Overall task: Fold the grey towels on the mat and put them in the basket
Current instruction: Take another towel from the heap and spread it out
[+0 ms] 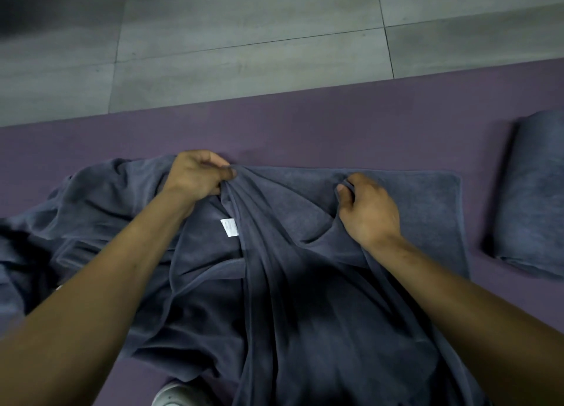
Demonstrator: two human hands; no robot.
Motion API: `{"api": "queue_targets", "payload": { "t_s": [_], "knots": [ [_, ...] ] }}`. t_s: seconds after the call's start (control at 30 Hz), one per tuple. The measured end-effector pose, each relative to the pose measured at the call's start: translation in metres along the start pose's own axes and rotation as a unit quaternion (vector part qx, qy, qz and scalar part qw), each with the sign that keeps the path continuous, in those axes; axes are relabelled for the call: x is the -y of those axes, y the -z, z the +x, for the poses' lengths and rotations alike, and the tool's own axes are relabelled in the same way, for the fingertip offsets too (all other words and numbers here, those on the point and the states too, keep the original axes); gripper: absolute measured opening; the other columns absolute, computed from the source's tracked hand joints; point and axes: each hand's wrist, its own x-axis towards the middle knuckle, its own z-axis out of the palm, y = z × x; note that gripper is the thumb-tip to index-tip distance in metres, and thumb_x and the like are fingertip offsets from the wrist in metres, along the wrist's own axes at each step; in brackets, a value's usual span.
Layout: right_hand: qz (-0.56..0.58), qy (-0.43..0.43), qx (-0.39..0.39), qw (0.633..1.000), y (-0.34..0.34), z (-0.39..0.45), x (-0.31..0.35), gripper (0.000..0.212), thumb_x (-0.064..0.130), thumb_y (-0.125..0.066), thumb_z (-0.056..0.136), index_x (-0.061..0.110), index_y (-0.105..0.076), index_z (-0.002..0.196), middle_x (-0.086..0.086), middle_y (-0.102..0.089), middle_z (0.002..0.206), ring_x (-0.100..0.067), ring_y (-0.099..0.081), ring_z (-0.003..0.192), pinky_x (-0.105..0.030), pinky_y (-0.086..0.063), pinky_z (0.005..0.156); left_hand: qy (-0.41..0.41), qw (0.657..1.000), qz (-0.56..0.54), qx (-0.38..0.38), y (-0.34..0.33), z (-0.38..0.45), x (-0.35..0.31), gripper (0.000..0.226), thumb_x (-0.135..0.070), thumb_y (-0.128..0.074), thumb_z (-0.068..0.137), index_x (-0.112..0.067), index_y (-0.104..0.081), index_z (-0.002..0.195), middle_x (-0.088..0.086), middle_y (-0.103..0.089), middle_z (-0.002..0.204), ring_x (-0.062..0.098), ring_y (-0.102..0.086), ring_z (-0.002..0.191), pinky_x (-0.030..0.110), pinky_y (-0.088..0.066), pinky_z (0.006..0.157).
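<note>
Towel in hand: a grey towel lies crumpled on the purple mat, one end bunched and lifted toward the person, the far right part lying flat on the mat.
Left hand: the left hand has its fingers curled round a gathered ridge of the cloth near the far edge, gripping it.
Right hand: the right hand pinches a fold of the same towel, fingers bent into the cloth; the two hands are apart, with slack fabric sagging between them.
Label: a small white care tag shows just below the left hand, marking a hem.
Other towels: more loose grey cloth is heaped to the left; a folded towel sits on the mat at the right.
Basket: not in view.
Floor: grey tiles lie beyond the mat.
Handling: the towel looks soft, limp and fairly thick; it will drape and wrinkle, not hold a shape, and is not likely to slip from a pinch.
Where to hold: probably best taken at two corners of one hem, near the tag, then pulled taut and laid flat before folding.
Stage: judged early for this towel, still unspread.
</note>
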Motion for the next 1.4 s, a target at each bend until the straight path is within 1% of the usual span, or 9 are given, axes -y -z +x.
{"api": "queue_targets", "payload": {
  "t_s": [0.27, 0.43, 0.6, 0.77, 0.9, 1.0, 1.17, 1.27, 1.4],
  "knots": [
    [-0.008, 0.001, -0.006, 1.000, -0.001, 0.000, 0.002, 0.018, 0.029, -0.045, 0.100, 0.019, -0.046, 0.085, 0.005, -0.052, 0.083, -0.014, -0.049, 0.070, -0.020, -0.024, 0.047, -0.041, 0.990, 0.086, -0.101, -0.001, 0.009, 0.012, 0.020, -0.018, -0.076, 0.078, -0.023, -0.062, 0.064, 0.000, -0.065, 0.064, 0.019, -0.065, 0.066, 0.043, -0.059, 0.079],
    [-0.011, -0.001, -0.009, 1.000, -0.002, 0.000, 0.001, 0.019, 0.030, -0.045, 0.100, 0.017, -0.049, 0.086, 0.004, -0.054, 0.082, -0.015, -0.050, 0.069, -0.023, -0.026, 0.048, -0.030, 0.992, 0.083, -0.093, 0.000, 0.009, 0.012, 0.019, -0.017, -0.075, 0.080, -0.020, -0.062, 0.067, 0.011, -0.069, 0.068, 0.026, -0.070, 0.070, 0.044, -0.060, 0.075],
    [-0.019, -0.001, -0.010, 1.000, -0.004, 0.000, 0.002, 0.020, 0.030, -0.044, 0.100, 0.016, -0.049, 0.087, 0.003, -0.053, 0.084, -0.015, -0.050, 0.071, -0.026, -0.030, 0.053, -0.030, 0.994, 0.077, -0.071, -0.004, 0.010, 0.018, 0.020, -0.018, -0.082, 0.073, -0.022, -0.064, 0.063, 0.003, -0.067, 0.065, 0.016, -0.062, 0.063, 0.044, -0.059, 0.079],
    [-0.020, 0.011, -0.010, 1.000, -0.003, 0.000, 0.002, 0.019, 0.029, -0.045, 0.099, 0.017, -0.048, 0.085, 0.004, -0.051, 0.082, -0.014, -0.048, 0.070, -0.024, -0.026, 0.049, -0.005, 0.992, 0.101, -0.077, -0.006, 0.009, 0.013, 0.032, -0.020, -0.084, 0.071, -0.013, -0.066, 0.097, 0.007, -0.068, 0.089, 0.027, -0.067, 0.086, 0.041, -0.055, 0.089],
    [0.030, 0.001, 0.020, 0.999, 0.007, 0.003, 0.002, 0.026, 0.026, -0.049, 0.097, 0.014, -0.049, 0.075, 0.003, -0.053, 0.066, -0.019, -0.051, 0.061, -0.029, -0.036, 0.048, 0.011, 0.989, 0.129, -0.067, -0.007, -0.001, 0.006, 0.019, -0.019, -0.082, 0.074, -0.015, -0.065, 0.066, 0.001, -0.065, 0.072, 0.022, -0.063, 0.072, 0.039, -0.055, 0.086],
    [0.095, -0.036, 0.040, 0.994, 0.026, 0.005, -0.003, 0.013, 0.021, -0.053, 0.095, 0.016, -0.061, 0.086, 0.002, -0.064, 0.073, -0.017, -0.061, 0.069, -0.030, -0.051, 0.065, -0.019, 0.993, 0.069, -0.091, -0.020, -0.018, 0.001, 0.023, -0.019, -0.084, 0.071, -0.021, -0.065, 0.059, 0.000, -0.067, 0.063, 0.013, -0.060, 0.057, 0.038, -0.060, 0.074],
    [0.117, -0.019, 0.016, 0.993, 0.062, -0.004, -0.030, 0.009, 0.014, -0.063, 0.090, 0.016, -0.071, 0.086, 0.007, -0.071, 0.077, -0.006, -0.065, 0.072, -0.006, -0.045, 0.067, -0.087, 0.996, 0.008, -0.010, -0.081, -0.060, -0.021, 0.023, -0.017, -0.085, 0.069, -0.021, -0.066, 0.058, -0.001, -0.069, 0.061, 0.011, -0.060, 0.056, 0.037, -0.060, 0.066],
    [0.109, -0.048, -0.014, 0.993, 0.083, -0.007, -0.057, 0.008, 0.010, -0.072, 0.084, 0.010, -0.076, 0.090, 0.002, -0.074, 0.086, 0.001, -0.064, 0.076, 0.006, -0.038, 0.072, -0.117, 0.992, 0.013, 0.043, -0.126, -0.077, -0.033, 0.025, -0.016, -0.086, 0.066, -0.023, -0.065, 0.056, -0.006, -0.066, 0.057, 0.006, -0.056, 0.050, 0.027, -0.052, 0.059],
    [0.096, -0.095, -0.035, 0.990, 0.106, -0.005, -0.084, 0.011, 0.012, -0.076, 0.080, 0.007, -0.076, 0.090, 0.003, -0.068, 0.078, -0.007, -0.065, 0.075, 0.001, -0.044, 0.071, -0.114, 0.990, 0.006, 0.081, -0.171, -0.096, -0.042, 0.028, -0.014, -0.086, 0.066, -0.023, -0.062, 0.055, -0.008, -0.065, 0.059, 0.004, -0.054, 0.049, 0.025, -0.052, 0.062]
  ]
}}
